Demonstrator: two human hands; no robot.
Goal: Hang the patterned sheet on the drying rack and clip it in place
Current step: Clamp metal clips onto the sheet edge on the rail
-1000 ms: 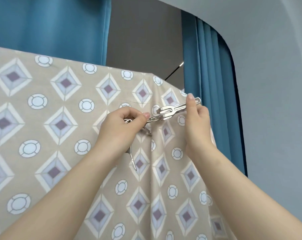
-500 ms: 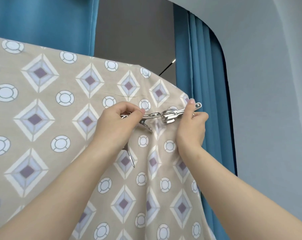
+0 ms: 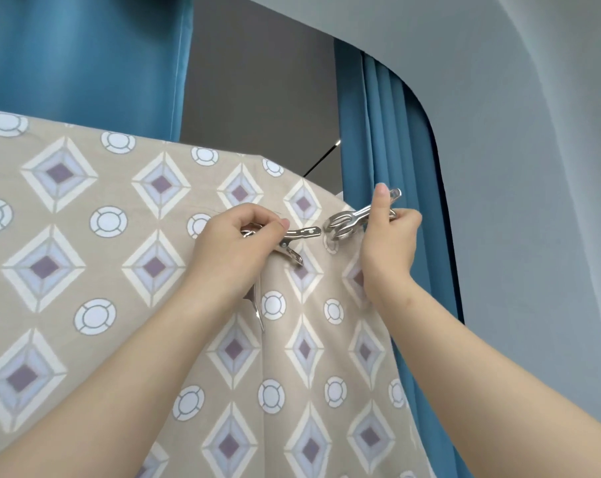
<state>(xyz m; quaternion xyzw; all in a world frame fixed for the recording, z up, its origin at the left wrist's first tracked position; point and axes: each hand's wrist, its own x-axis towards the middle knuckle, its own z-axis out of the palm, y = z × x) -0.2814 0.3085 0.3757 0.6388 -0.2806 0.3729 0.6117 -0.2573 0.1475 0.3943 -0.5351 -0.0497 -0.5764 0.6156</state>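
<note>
Here, the sheet: a beige patterned sheet [image 3: 119, 270] with diamonds and rings hangs across the left and centre, draped over a high edge; its top right corner sits between the two hands.
Drying rack: hidden under the cloth, so its bar cannot be seen.
How the sheet will likely handle: soft, light and limp. It falls in loose folds below the hands and would probably slide off a smooth bar if left unclipped.
Where to take hold: best along the top fold near the corner, where the cloth doubles over the support and a clip can bite both layers.
Right-hand clip [image 3: 347, 224]: shiny metal, jaws pointing left at the sheet's corner, just touching or just short of the cloth.
Right hand [image 3: 388, 243]: pinches the clip's handles, forefinger raised along the top.
Left-hand clips [image 3: 294, 236]: a bunch of spare metal clips, one pointing right, one dangling below the wrist.
Left hand [image 3: 233, 243]: curled round the spares, resting against the sheet.
Surroundings: blue curtains [image 3: 388, 132] behind and to the right, a grey wall [image 3: 533, 201] further right.
Change from a second earlier: the right-hand clip then overlapped the spare in the left hand; now the two lie tip to tip, the right one drawn free toward the corner.
</note>
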